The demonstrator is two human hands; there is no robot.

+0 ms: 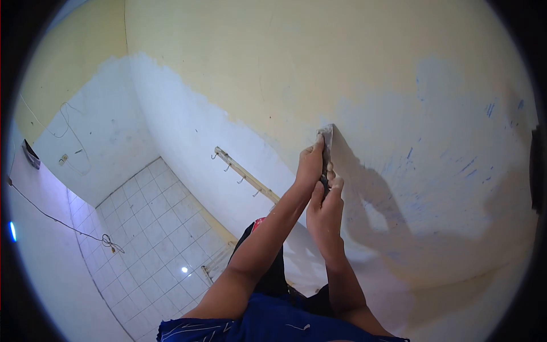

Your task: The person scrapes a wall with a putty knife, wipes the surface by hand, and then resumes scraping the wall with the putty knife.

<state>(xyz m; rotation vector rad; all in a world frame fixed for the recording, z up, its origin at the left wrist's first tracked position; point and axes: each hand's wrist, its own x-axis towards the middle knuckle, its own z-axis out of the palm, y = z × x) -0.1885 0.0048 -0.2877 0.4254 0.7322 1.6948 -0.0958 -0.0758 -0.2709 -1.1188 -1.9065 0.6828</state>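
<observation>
A scraper (pixel 328 137) with a flat, dusty blade is pressed against the wall (pixel 376 148), its edge touching near where cream paint meets a whitish area. My left hand (pixel 310 162) is closed around the upper part of the scraper, close to the blade. Lower down, my right hand (pixel 327 208) wraps round the dark handle. Pale dust coats the fingers of both hands. Much of the handle is hidden by my fingers.
A wooden hook rail (pixel 245 174) is fixed to the wall at left. Beyond it lies a tiled floor (pixel 154 216). A cable (pixel 62 219) hangs across the left wall, and a socket (pixel 63 159) sits near another wire. Blue marks streak the wall at right.
</observation>
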